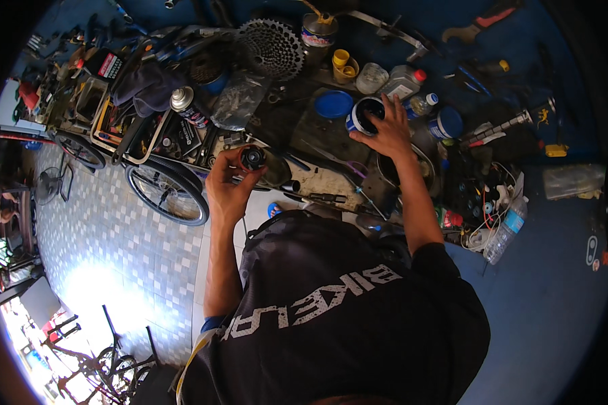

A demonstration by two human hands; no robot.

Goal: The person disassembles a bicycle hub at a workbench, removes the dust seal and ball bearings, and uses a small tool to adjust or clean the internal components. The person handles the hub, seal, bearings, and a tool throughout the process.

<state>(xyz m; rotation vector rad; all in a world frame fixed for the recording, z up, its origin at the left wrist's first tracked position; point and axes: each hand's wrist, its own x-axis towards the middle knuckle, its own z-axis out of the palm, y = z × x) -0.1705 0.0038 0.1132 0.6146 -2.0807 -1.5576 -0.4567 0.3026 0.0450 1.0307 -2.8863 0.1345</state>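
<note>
My left hand (227,185) is closed around a small round black bicycle part (252,158) with a ringed centre, its face turned up. Which bicycle part it is does not show clearly. Over a white-and-blue tub (352,124) of dark grease-like stuff, my right hand (389,131) has its fingers apart. A fingertip reaches into the tub's mouth and the thumb lies by its near rim. Beside the tub, on the bench, lies a round blue lid (334,104).
Bench clutter includes a large cassette (271,49), a spray can (190,106), a clear plastic bag (242,101), a red-capped bottle (403,82) and purple-handled scissors (357,169). A water bottle (506,233) lies at the right. Left of the bench stands a bicycle wheel (167,190).
</note>
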